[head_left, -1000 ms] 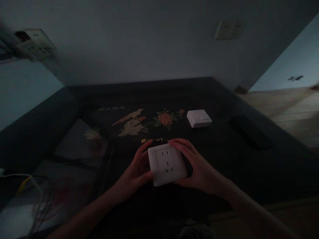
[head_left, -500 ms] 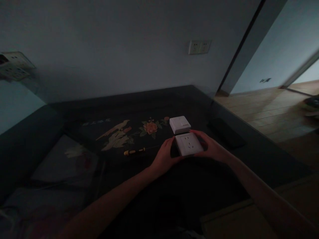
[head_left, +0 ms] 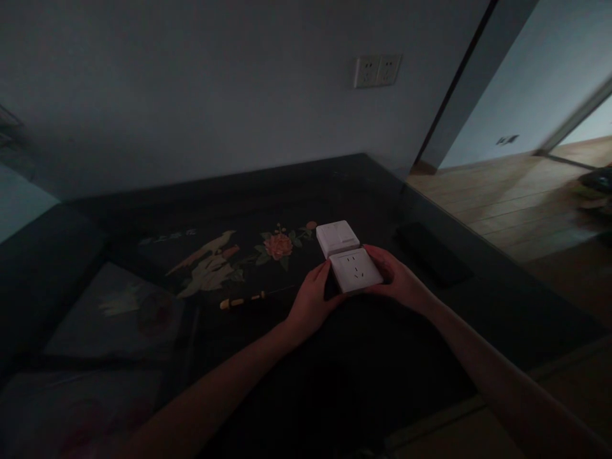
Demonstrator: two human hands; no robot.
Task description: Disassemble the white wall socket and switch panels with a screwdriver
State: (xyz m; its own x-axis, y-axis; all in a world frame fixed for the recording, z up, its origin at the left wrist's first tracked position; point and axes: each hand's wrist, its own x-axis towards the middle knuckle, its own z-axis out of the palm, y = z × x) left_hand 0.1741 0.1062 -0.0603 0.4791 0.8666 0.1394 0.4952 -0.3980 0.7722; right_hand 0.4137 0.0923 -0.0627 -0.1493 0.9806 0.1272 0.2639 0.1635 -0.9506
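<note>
Between both hands is a white wall socket with several slots in its face, tilted slightly toward me. My left hand grips its left side, thumb along the near edge. On the opposite side my right hand holds the right edge with fingers curled round it. Just behind the socket, at its far edge, lies a second white box with a flat plate, which looks like a wall switch. A screwdriver with a black and yellow handle lies on the dark tabletop left of my left hand.
The dark table bears a printed flower and bird picture. A dark flat object lies to the right. A double wall outlet is on the wall behind. Wooden floor shows beyond the right edge.
The view has turned a little, so the scene sits further left. Both hands keep hold of the socket, which now looks closer against the switch behind it.
</note>
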